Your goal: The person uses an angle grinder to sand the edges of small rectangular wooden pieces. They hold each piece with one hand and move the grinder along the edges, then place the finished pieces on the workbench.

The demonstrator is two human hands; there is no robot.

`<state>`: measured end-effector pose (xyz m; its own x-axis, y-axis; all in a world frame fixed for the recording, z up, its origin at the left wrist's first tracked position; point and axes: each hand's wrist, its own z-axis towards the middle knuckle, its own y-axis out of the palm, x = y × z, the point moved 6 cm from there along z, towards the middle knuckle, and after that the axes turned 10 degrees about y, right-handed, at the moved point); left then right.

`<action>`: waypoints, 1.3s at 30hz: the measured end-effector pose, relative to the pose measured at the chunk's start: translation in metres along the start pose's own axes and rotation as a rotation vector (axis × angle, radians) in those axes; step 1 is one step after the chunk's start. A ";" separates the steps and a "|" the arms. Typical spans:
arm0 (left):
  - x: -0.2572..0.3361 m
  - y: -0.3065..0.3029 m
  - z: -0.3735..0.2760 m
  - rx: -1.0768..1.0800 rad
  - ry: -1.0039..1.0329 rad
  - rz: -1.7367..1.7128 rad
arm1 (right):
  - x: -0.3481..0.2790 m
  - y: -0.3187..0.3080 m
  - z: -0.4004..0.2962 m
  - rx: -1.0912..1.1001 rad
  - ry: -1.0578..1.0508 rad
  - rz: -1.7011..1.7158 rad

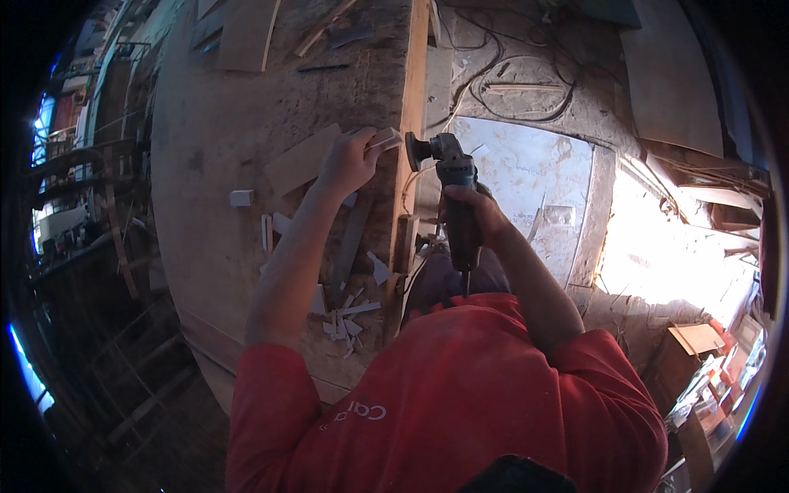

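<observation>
My left hand grips a small pale block near the edge of the wooden workbench. In my right hand is an angle grinder, held by its body with the cord trailing toward me. Its round disc faces the block, close to its end; whether they touch I cannot tell. Under my left wrist lies a flat board. A hand saw blade rests on the bench beside my left forearm, partly hidden by it.
Another small white block sits left of my forearm. Pale offcuts are scattered near my body. Board pieces lie at the bench's far end. Loose cables coil on the floor, beyond a large white sheet.
</observation>
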<state>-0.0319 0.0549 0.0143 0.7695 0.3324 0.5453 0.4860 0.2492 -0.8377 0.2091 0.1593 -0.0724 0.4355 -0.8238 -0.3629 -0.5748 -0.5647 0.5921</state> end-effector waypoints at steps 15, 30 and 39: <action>0.003 0.007 0.003 -0.043 0.056 -0.003 | -0.003 0.007 -0.006 0.031 0.031 -0.023; 0.000 0.007 0.001 -0.036 0.084 0.051 | -0.003 0.006 0.005 0.014 0.020 0.006; 0.001 0.007 0.002 -0.034 0.076 0.033 | 0.000 -0.004 0.017 0.059 0.032 0.008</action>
<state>-0.0285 0.0586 0.0085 0.8136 0.2698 0.5150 0.4729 0.2080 -0.8562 0.1996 0.1605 -0.0874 0.4523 -0.8267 -0.3345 -0.6178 -0.5610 0.5511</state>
